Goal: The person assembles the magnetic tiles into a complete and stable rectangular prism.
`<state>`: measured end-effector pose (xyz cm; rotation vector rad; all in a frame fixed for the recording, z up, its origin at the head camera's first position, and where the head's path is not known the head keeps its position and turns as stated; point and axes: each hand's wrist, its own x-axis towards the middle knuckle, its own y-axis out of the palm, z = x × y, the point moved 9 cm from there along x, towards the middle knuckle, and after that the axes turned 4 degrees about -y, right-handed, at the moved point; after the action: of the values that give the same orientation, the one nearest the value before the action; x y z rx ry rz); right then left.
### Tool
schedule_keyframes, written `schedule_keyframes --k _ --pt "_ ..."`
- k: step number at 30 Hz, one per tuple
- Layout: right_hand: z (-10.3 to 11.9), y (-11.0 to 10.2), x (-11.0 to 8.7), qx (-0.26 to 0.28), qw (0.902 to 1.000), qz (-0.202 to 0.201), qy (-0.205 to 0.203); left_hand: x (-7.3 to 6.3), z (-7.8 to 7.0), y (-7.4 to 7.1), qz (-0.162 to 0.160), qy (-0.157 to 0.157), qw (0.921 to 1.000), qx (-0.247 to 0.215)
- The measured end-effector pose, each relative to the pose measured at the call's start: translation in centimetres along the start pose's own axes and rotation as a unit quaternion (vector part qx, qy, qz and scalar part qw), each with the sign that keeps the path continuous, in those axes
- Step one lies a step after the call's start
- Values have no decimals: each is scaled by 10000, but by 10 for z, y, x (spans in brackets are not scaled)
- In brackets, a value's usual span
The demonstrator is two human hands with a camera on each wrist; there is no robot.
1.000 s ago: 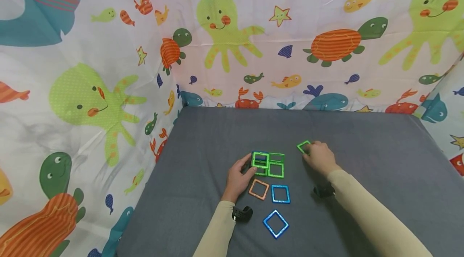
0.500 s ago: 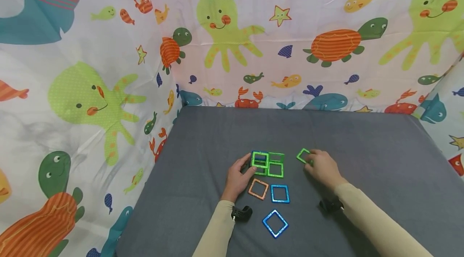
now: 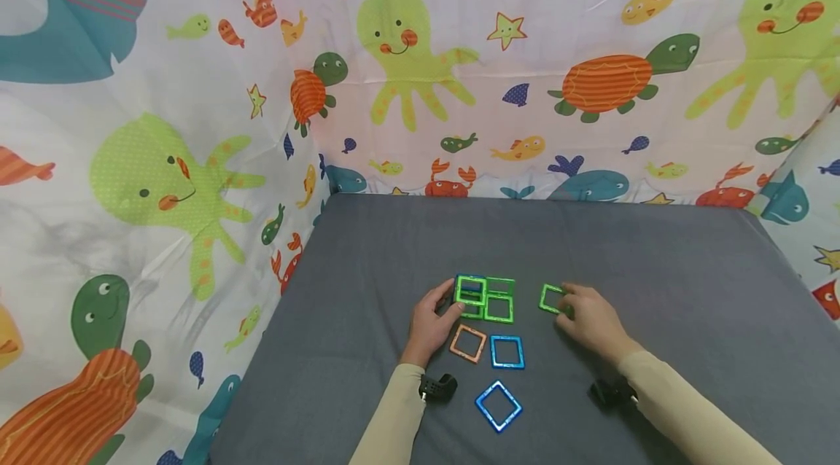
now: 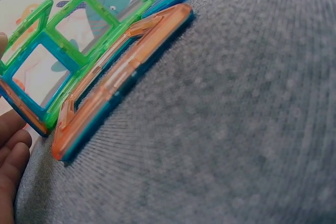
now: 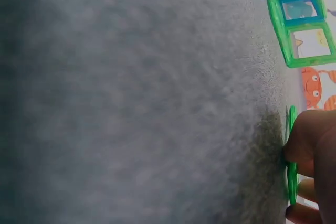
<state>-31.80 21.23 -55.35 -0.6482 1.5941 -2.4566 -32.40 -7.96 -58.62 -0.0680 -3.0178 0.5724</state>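
Observation:
My left hand (image 3: pixel 431 323) holds the left side of a small structure of magnetic tiles (image 3: pixel 485 305), thumb in front and fingers behind. Green square frames lie flat at its base; orange, blue and green frames stand upright, as the left wrist view shows. To the right, my right hand (image 3: pixel 593 319) pinches a loose green square magnetic tile (image 3: pixel 542 296). Seen edge-on in the right wrist view, that green tile (image 5: pixel 292 182) is close to the cloth, its far part covered by the fingers. A gap separates it from the structure.
In front of the structure lie an orange square tile (image 3: pixel 480 349) and a light blue one (image 3: pixel 508 365). Nearer still is a darker blue tile (image 3: pixel 510 419), turned like a diamond. Grey cloth (image 3: pixel 367 254) covers the table, with a patterned curtain (image 3: pixel 420 151) behind and beside it.
My right hand has moved nearer to me and slightly right with the green tile, which has turned from slanted to nearly square with the structure. The left hand has stayed still.

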Motion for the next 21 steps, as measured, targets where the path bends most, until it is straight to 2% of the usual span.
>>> schedule_keyframes --k 12,17,21 --pt "6 -7 -12 239 9994 -106 -222 -1 4 1 54 -77 9999 -34" --pt "22 -19 -9 198 9973 -390 -593 -1 3 1 34 -34 10000 -22" --pt "37 -28 -2 136 9957 -453 -798 0 3 2 8 -43 10000 3"
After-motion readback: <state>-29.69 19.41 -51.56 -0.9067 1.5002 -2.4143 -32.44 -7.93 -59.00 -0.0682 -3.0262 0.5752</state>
